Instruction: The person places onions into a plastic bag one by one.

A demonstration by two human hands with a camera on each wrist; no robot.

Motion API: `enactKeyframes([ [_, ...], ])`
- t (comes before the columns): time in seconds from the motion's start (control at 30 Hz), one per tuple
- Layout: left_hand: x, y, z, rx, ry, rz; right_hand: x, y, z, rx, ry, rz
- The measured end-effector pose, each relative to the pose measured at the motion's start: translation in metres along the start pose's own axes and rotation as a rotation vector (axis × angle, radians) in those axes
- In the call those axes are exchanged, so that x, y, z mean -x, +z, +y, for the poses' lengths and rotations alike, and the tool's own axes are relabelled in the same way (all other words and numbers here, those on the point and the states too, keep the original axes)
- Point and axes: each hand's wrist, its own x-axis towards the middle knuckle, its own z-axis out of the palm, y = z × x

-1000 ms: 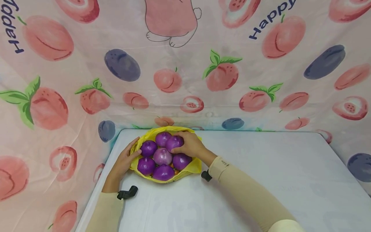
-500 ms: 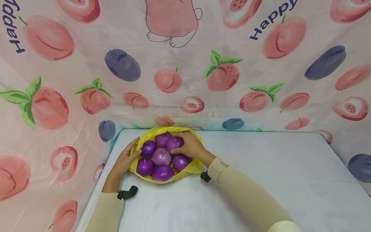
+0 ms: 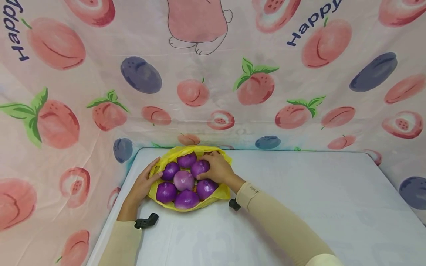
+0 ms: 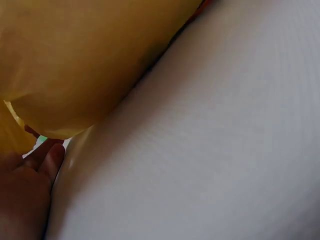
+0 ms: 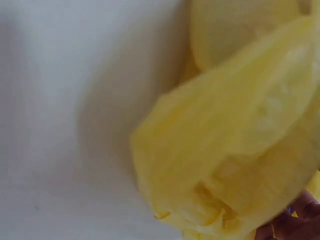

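Observation:
In the head view, a yellow plastic bag (image 3: 222,192) stands with its mouth spread wide at the table's back left. Several shiny purple onions fill it, among them a paler onion (image 3: 183,180) in the middle and a darker front onion (image 3: 186,199). My right hand (image 3: 217,168) reaches over the bag's right side and grips the back right onion (image 3: 200,168) between thumb and fingers. My left hand (image 3: 145,181) holds the bag's left rim, thumb over the edge by the left onion (image 3: 171,171) and fingers along the outside. Both wrist views show mostly the bag's outer wall and few fingertips.
The bag rests on a white-covered table (image 3: 299,207). A pink fruit-print cloth (image 3: 213,66) hangs behind and along the sides. Between the onions, something small and orange (image 3: 195,188) shows lower in the bag. Black wrist cameras sit on both sleeves.
The gripped onion and my right hand have shifted slightly down and left. The pale middle onion has moved a little left and turned. My left hand stays on the rim.

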Motion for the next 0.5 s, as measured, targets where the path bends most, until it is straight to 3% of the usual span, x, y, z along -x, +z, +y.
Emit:
enactKeyframes([
  [0.5,-0.0001,-0.0004,0.0005,0.001,-0.028,0.004,0.0027,-0.0017,-0.002,0.003,0.039,-0.019],
])
